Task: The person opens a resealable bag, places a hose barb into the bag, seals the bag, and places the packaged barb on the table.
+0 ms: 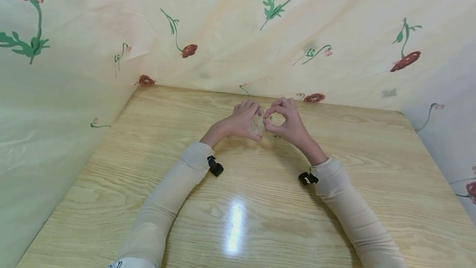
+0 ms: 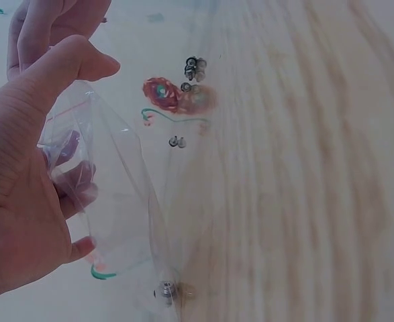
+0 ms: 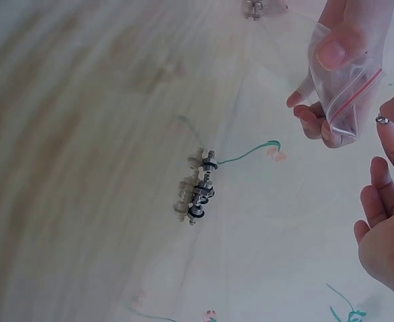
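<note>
My left hand (image 1: 243, 119) grips a clear zip bag (image 2: 119, 194) near its mouth, thumb on one side and fingers on the other. A red stripe runs along the bag's top edge. Beside that mouth, my right hand (image 1: 290, 124) pinches a small shiny metal piece (image 3: 382, 120) between thumb and forefinger, too small to tell its kind. The right hand's other fingers are loosely bent. At the lower end of the bag, a metal piece (image 2: 164, 291) shows through or against the plastic. Several small metal bolts with nuts and dark rings (image 3: 200, 191) lie on the table close by.
The wood-grain table (image 1: 238, 185) meets a hanging flowered sheet (image 1: 223, 32) just beyond my hands. More sheet hangs at the left and right sides. Two more small metal pieces (image 2: 177, 142) sit near the bolts. A black wrist strap (image 1: 215, 166) hangs by my left sleeve.
</note>
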Available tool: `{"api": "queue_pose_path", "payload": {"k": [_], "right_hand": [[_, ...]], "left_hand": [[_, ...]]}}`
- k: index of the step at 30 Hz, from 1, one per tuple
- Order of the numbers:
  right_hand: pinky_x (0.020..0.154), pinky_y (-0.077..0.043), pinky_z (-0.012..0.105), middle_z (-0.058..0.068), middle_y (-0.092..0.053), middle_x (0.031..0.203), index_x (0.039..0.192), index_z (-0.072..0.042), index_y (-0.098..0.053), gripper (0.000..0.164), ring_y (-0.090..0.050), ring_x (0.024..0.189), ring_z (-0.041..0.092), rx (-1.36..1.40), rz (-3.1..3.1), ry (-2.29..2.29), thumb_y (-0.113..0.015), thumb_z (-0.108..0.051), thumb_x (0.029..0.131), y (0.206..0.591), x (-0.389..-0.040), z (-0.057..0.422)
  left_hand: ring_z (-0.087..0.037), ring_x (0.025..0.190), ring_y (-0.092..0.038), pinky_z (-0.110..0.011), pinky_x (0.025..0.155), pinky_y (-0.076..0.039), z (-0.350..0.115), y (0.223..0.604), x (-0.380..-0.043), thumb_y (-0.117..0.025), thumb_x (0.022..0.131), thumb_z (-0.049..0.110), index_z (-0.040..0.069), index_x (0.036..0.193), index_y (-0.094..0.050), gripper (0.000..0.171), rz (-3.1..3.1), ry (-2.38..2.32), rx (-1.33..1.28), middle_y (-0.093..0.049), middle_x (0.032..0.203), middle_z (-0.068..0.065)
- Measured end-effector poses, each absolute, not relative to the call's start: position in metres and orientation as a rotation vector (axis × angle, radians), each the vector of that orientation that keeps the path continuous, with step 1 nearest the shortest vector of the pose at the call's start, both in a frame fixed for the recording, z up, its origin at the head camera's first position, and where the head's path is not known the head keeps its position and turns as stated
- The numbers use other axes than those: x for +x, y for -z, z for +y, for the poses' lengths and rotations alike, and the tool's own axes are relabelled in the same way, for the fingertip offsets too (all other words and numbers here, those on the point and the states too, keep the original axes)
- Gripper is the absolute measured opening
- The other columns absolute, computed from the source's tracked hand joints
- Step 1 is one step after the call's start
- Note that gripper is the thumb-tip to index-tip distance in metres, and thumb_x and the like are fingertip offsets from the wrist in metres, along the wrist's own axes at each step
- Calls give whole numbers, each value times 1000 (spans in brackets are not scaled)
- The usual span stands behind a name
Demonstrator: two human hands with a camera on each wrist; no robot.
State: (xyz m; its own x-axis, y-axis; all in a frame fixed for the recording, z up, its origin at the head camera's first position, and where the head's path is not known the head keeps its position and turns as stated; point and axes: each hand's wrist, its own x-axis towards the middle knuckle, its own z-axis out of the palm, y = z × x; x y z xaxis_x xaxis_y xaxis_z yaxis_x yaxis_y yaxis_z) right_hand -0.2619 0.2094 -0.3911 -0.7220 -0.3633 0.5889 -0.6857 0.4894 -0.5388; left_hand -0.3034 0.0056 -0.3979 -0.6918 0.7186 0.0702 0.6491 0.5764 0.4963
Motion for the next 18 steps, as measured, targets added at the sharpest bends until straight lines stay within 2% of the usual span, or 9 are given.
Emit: {"api": "queue_pose_path", "payload": {"k": [6,13,18], "right_hand": [[84,-24,36,14,-56,94,84,-6,-74,9,-37,93,29,882,-2328,-1104,-77,1,79,390,-261,208],[83,-24,37,13,-56,95,83,-8,-74,11,-35,92,27,876,-2336,-1113,-77,2,79,391,-259,207],[84,-25,38,13,-56,96,84,-9,-75,11,-36,93,27,876,-2352,-1105,-77,1,80,391,-258,206]], "left_hand": [[-25,119,-34,-47,102,-27,6,397,-301,-78,78,39,11,125,-43,65,2656,-761,1169,-42,128,-4],[-26,117,-32,-48,101,-25,6,396,-301,-77,79,38,13,123,-41,62,2631,-784,1167,-43,131,-12],[-25,115,-32,-47,101,-25,6,395,-301,-77,80,39,13,123,-41,62,2630,-773,1166,-43,131,-14]]}}
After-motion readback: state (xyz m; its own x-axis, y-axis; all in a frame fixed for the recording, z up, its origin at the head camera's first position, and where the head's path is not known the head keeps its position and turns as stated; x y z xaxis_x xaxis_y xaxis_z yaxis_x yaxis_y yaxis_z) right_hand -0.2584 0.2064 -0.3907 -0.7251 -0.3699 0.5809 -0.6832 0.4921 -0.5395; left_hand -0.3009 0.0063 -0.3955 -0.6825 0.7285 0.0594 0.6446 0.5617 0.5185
